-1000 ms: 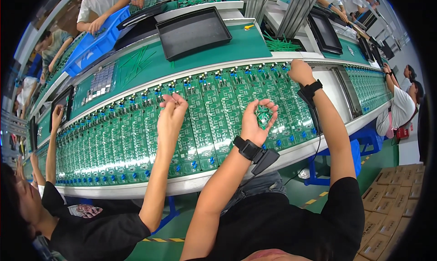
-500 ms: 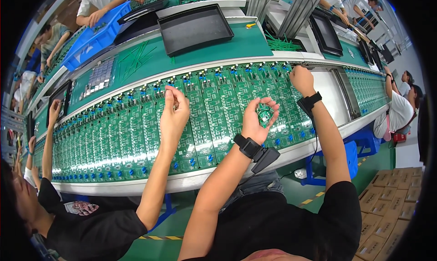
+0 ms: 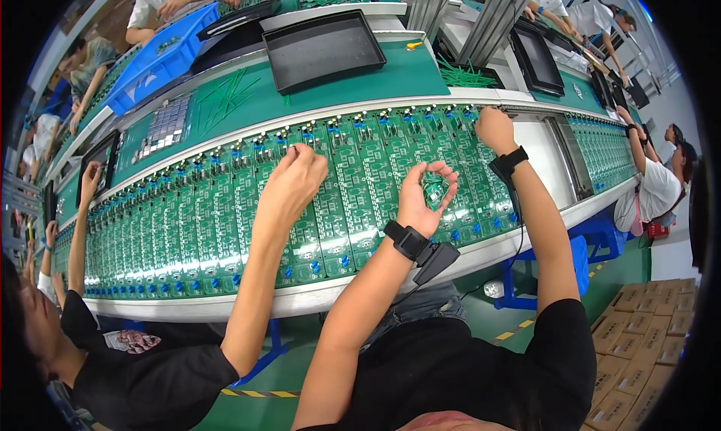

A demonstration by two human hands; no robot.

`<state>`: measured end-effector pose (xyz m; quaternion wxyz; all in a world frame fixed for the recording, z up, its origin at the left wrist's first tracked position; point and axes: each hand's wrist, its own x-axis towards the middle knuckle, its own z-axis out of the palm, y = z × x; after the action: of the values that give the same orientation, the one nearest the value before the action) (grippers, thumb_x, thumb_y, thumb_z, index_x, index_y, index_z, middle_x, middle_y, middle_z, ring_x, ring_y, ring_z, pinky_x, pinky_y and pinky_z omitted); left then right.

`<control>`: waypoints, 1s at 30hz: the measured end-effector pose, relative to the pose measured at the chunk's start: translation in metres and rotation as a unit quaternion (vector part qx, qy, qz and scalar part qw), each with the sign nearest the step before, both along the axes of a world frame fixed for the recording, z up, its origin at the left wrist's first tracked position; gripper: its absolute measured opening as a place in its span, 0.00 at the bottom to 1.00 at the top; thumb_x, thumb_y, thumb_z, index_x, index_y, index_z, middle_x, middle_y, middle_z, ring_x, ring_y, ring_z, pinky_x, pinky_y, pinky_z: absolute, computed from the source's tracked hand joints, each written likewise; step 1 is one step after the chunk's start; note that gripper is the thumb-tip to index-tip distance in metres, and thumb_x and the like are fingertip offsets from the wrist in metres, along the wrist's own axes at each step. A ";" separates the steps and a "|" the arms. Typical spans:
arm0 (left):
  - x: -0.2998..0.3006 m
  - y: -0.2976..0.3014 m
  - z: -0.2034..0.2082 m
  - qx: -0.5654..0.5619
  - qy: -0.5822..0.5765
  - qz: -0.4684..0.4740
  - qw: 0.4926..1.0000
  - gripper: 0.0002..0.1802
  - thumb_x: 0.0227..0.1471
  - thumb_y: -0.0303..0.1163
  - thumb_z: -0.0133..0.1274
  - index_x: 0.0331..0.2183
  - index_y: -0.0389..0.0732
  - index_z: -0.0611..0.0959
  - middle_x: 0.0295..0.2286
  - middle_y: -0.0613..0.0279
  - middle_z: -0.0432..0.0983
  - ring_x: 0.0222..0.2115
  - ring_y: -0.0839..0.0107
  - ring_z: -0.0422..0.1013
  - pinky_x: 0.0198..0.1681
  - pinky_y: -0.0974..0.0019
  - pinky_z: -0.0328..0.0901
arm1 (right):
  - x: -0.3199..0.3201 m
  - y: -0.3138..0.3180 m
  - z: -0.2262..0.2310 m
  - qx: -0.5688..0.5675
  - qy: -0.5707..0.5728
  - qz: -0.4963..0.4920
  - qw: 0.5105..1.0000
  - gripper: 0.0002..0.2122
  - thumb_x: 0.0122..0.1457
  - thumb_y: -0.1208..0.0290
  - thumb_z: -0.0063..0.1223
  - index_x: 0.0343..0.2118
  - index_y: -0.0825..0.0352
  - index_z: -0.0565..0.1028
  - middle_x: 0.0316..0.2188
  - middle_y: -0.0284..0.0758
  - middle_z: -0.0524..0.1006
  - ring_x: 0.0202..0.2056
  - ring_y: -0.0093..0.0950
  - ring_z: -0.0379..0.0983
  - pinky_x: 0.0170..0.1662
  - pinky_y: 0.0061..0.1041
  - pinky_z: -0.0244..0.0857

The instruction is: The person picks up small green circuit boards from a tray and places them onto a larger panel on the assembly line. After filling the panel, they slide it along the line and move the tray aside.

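Observation:
A long row of green circuit boards [image 3: 225, 228] runs across a white-edged conveyor [image 3: 248, 302]. My left hand [image 3: 422, 200], with a black wrist strap [image 3: 409, 240], hovers above the boards, thumb and fingers curled into a loose ring with nothing visible inside. My right hand [image 3: 494, 128], wearing a black wristband [image 3: 509, 161], rests knuckles-up on the far end of a board, its fingertips hidden. A co-worker's hand [image 3: 295, 177] in a black sleeve presses on boards to the left of mine.
A black tray [image 3: 324, 42] and a blue crate [image 3: 161, 59] sit on the green shelf behind the line. Other people work along both ends. Stacked cardboard boxes [image 3: 646, 341] stand at lower right, a blue stool [image 3: 574, 258] under the conveyor.
My right hand dropped slightly nearer along the boards. The co-worker's hand edged right. My left hand kept its curled pose.

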<state>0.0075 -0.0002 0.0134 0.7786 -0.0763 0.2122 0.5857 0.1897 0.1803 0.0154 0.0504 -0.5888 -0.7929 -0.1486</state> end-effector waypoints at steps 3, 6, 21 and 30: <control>0.000 0.001 0.002 -0.001 -0.005 0.003 1.000 0.14 0.55 0.38 0.39 0.33 0.38 0.75 0.30 0.60 0.71 0.36 0.66 0.71 0.39 0.64 0.68 | -0.003 -0.007 0.002 0.017 -0.024 0.012 0.999 0.05 0.45 0.72 0.50 0.21 0.69 0.74 0.23 0.46 0.76 0.26 0.43 0.75 0.31 0.38 0.69; 0.001 0.003 -0.001 0.005 -0.025 0.016 1.000 0.14 0.55 0.38 0.39 0.33 0.38 0.75 0.30 0.60 0.71 0.36 0.66 0.70 0.39 0.65 0.68 | -0.002 -0.006 0.001 0.031 -0.008 0.013 0.999 0.04 0.45 0.74 0.48 0.19 0.68 0.73 0.21 0.45 0.75 0.25 0.41 0.75 0.30 0.37 0.68; 0.004 0.001 0.007 0.001 -0.034 0.028 0.999 0.16 0.56 0.41 0.39 0.39 0.40 0.74 0.39 0.59 0.71 0.44 0.65 0.67 0.46 0.61 0.62 | -0.059 -0.117 0.065 -0.061 0.185 0.320 0.927 0.09 0.48 0.70 0.56 0.33 0.65 0.75 0.33 0.35 0.74 0.37 0.35 0.70 0.38 0.32 0.64; 0.012 0.003 0.004 -0.096 0.024 -0.011 0.995 0.17 0.55 0.43 0.40 0.43 0.46 0.70 0.42 0.66 0.60 0.45 0.74 0.58 0.47 0.55 0.58 | -0.055 -0.139 0.045 -0.073 0.197 0.339 0.917 0.10 0.47 0.74 0.54 0.35 0.65 0.75 0.38 0.34 0.74 0.45 0.34 0.68 0.45 0.33 0.60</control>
<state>0.0198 0.0026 0.0175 0.7686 -0.1346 0.2872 0.5557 0.1346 0.0414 0.0604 0.2099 -0.3041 -0.9276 0.0547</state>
